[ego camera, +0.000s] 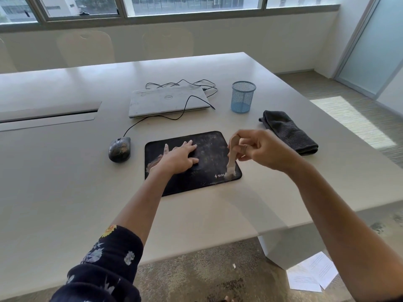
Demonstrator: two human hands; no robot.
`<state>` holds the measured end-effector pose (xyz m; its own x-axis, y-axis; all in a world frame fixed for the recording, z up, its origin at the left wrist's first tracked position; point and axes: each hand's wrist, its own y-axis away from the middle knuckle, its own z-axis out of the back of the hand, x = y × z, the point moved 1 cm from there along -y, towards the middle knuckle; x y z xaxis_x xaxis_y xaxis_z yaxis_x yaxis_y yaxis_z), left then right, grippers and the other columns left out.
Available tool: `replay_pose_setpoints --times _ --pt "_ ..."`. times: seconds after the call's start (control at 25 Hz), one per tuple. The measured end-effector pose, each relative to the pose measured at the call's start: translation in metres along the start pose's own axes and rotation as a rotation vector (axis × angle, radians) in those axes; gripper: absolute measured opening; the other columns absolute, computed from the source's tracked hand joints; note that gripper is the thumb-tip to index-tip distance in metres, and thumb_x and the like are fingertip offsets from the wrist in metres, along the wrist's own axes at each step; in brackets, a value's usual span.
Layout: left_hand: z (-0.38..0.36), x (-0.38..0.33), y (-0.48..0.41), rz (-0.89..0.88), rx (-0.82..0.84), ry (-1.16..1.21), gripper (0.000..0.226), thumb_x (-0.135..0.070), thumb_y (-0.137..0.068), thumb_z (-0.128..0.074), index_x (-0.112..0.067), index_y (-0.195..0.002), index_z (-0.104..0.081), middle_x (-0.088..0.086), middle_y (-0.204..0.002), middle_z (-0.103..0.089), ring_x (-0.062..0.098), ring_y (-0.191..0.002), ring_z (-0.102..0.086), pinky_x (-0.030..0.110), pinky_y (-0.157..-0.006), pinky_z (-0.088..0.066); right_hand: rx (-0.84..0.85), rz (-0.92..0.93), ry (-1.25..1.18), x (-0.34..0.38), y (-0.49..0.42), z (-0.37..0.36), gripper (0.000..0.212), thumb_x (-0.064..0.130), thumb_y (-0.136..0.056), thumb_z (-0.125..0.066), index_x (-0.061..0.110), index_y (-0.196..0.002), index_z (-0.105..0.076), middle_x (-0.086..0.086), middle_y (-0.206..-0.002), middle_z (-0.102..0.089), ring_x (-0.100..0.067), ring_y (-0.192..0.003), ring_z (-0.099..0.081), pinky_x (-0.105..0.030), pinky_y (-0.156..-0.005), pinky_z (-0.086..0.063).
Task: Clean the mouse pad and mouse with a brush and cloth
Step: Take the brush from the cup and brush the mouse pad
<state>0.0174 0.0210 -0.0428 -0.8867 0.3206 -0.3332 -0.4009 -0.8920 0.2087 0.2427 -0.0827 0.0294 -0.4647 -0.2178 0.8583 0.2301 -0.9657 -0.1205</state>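
Note:
A dusty black mouse pad lies on the white table in front of me. My left hand presses flat on its left half with fingers spread. My right hand grips the pale handle of a small brush; its bristles touch the pad's near right corner by the logo. A dusty black wired mouse sits on the table left of the pad. A folded dark grey cloth lies to the right, beyond my right hand.
A shut, dusty laptop lies behind the pad with the mouse cable trailing over it. A blue mesh cup stands to its right. The table's near edge is close. Papers lie on the floor.

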Motion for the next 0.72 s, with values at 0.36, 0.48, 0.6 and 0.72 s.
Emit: replay_pose_setpoints --times 0.36,0.48,0.6,0.72 --pt "0.000 0.003 -0.003 0.000 0.000 -0.010 0.061 -0.038 -0.099 -0.049 -0.032 -0.153 -0.022 -0.010 -0.162 -0.009 0.020 -0.149 -0.012 0.053 -0.117 0.012 -0.055 0.057 0.095 -0.015 -0.007 -0.023 0.023 0.007 -0.083 -0.072 0.028 -0.083 -0.062 0.005 -0.079 -0.074 -0.018 -0.083 -0.072 -0.036 -0.076 -0.058" --pt "0.000 0.004 -0.004 0.003 -0.011 -0.023 0.063 -0.040 -0.098 -0.050 -0.030 -0.153 -0.022 -0.009 -0.162 -0.011 0.020 -0.149 -0.015 0.052 -0.117 0.013 -0.077 0.053 -0.119 -0.011 -0.024 -0.007 0.018 0.005 -0.083 -0.071 0.023 -0.084 -0.068 -0.002 -0.079 -0.074 -0.027 -0.089 -0.074 -0.033 -0.073 -0.060" --pt "0.004 0.006 -0.006 -0.004 -0.032 -0.054 0.070 -0.043 -0.095 -0.055 -0.025 -0.154 -0.022 -0.008 -0.162 -0.013 0.020 -0.149 -0.015 0.051 -0.117 0.012 -0.298 0.036 -0.011 -0.015 -0.054 -0.002 0.007 0.004 -0.084 -0.072 0.008 -0.090 -0.074 -0.011 -0.086 -0.076 -0.028 -0.086 -0.073 -0.039 -0.082 -0.060" --pt "0.009 0.007 -0.010 -0.035 -0.013 -0.067 0.074 -0.044 -0.092 -0.058 -0.024 -0.153 -0.022 -0.007 -0.162 -0.012 0.018 -0.149 -0.012 0.051 -0.118 0.010 -0.403 0.058 0.222 -0.021 -0.082 -0.005 0.010 0.009 -0.086 -0.071 0.009 -0.094 -0.076 -0.005 -0.088 -0.077 0.002 -0.074 -0.067 -0.022 -0.082 -0.055"
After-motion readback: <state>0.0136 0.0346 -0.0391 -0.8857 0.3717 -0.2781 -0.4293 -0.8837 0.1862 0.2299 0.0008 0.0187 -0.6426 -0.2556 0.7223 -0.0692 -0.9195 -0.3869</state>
